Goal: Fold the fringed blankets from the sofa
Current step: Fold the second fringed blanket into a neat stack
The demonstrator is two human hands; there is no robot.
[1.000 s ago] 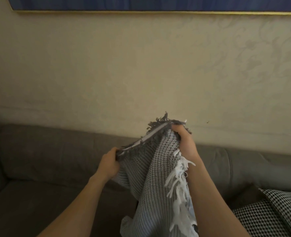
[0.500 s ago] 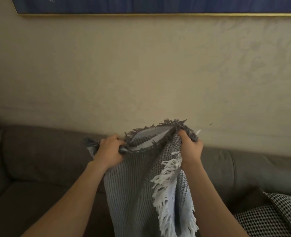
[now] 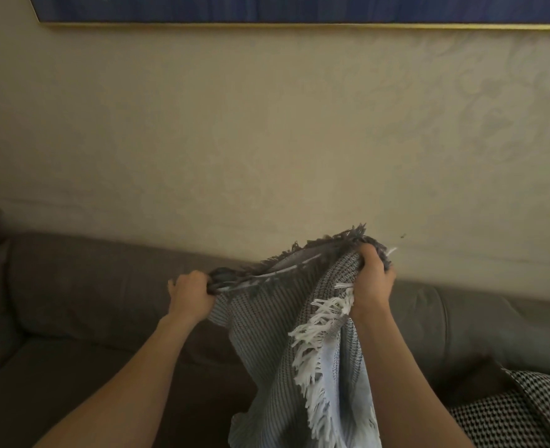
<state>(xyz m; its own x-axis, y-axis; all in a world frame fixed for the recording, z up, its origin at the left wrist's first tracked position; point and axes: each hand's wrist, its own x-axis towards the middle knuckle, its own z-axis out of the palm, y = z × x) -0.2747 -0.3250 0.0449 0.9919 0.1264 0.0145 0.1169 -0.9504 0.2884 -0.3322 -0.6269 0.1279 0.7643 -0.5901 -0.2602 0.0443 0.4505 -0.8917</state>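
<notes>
Grey woven cloth hung in the air before the person: the fringed blanket [image 3: 267,337] was held up above the sofa [image 3: 83,286], its bulk dropping between the two forearms toward the bottom of the view. The left hand [image 3: 191,294] had its fingers curled tight round a bunched end of the dark-fringed top edge [image 3: 328,244]. The right hand [image 3: 372,279] gripped the other end in a fist, with a white fringe [image 3: 319,337] spilling just below its wrist. That held edge was the long axis. It ran from the left hand, the lower one, up and rightward to the right hand, and it sagged in folds rather than lying straight. Most of the cloth hung nearer the right arm. By that, the next move would likely turn on drawing the hands apart along this line to level and tighten the edge. Houndstooth fabric [image 3: 509,418] lay on the seat at lower right; whether it was a cushion or a second blanket could not be told.
</notes>
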